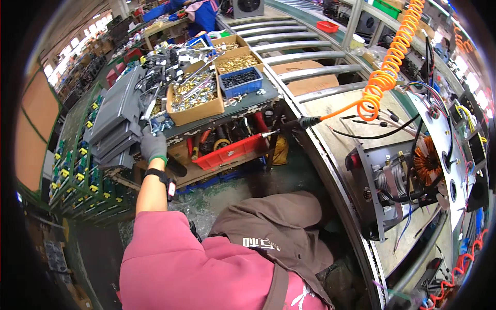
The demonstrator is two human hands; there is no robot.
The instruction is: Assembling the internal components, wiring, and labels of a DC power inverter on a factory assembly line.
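Observation:
My left hand (153,145), in a grey glove with a green cuff, reaches to the near edge of the parts bench. Its fingers are drawn together at a small heap of silver bolts (161,124); what they hold, if anything, is hidden. Just left of it lies a stack of grey metal panels (114,116). To its right stands a cardboard box of mixed brass and silver fasteners (194,94). My right hand is out of view. A black driver-like tool (295,124) with a silver tip lies across the conveyor's edge, joined to an orange coiled hose (385,77).
A blue bin of black screws (241,81) and a box of brass parts (237,63) sit farther back. Below, a red tray (230,152) holds tools. On my right, an opened machine with a copper coil (427,161) stands on the conveyor. Green racks (77,170) line the left.

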